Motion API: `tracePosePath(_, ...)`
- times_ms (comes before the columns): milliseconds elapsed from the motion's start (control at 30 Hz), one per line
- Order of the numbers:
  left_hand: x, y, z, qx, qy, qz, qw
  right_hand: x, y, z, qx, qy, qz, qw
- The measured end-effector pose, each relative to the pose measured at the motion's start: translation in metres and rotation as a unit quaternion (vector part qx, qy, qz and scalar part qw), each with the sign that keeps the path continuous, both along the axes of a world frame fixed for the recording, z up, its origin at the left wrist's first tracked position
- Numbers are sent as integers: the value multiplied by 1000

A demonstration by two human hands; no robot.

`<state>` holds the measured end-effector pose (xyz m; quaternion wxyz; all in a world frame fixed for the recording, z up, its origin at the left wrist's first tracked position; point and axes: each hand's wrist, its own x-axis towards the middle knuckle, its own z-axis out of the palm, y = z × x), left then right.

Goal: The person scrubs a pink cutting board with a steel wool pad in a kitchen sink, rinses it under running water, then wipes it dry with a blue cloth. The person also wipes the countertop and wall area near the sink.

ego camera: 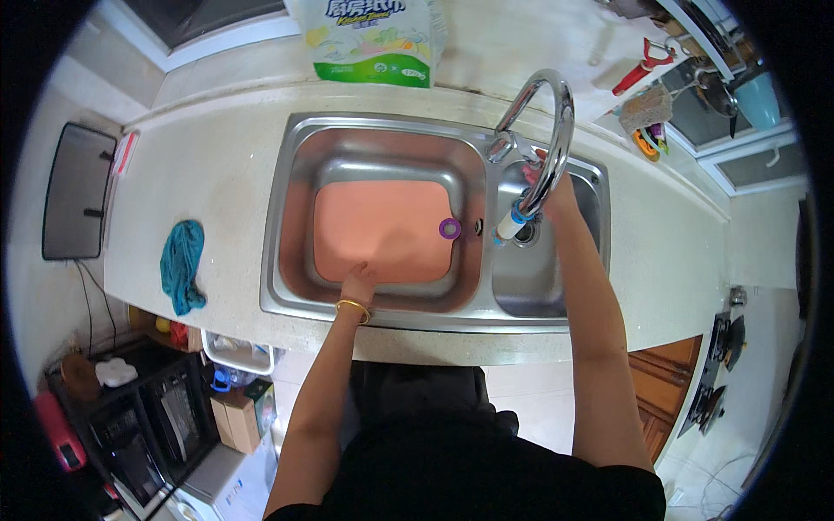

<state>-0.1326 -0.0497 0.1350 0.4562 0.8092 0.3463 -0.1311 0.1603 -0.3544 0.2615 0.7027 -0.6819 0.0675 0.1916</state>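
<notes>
A salmon-pink board (384,228) lies flat in the larger basin of a stainless steel sink (384,118). It has a purple ring (449,228) at its right edge. My left hand (358,283), a gold bangle at its wrist, is at the board's near edge; whether it grips the board is unclear. My right hand (559,195) reaches over the smaller basin (528,280) towards the base of the chrome faucet (565,124). The curved spout partly covers its fingers, so their hold cannot be made out. Below the spout hangs a white and blue nozzle (511,225).
A teal cloth (183,267) lies on the countertop (228,195) left of the sink. Behind the sink stands a kitchen towel pack (374,45). A red peeler (642,68) and a sponge (646,109) hang at the back right. A gas stove (710,371) is far right.
</notes>
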Motion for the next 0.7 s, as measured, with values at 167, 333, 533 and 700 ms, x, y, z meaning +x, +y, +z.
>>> tracePosePath(167, -13, -20, 1, -4, -66, -4, 998, 33, 10, -2, -32, 8, 77, 996)
tracePosePath(333, 4, -38, 14, 8, -11, -12, 1000, 53, 3, 4, -43, 42, 52, 997)
tracePosePath(533, 4, -20, -27, 66, -28, -177, 982, 13, 4, 6, -64, 21, 26, 997)
tracePosePath(700, 6, -26, -18, -36, -13, -68, 997, -48, 21, 18, 48, 84, -126, 987)
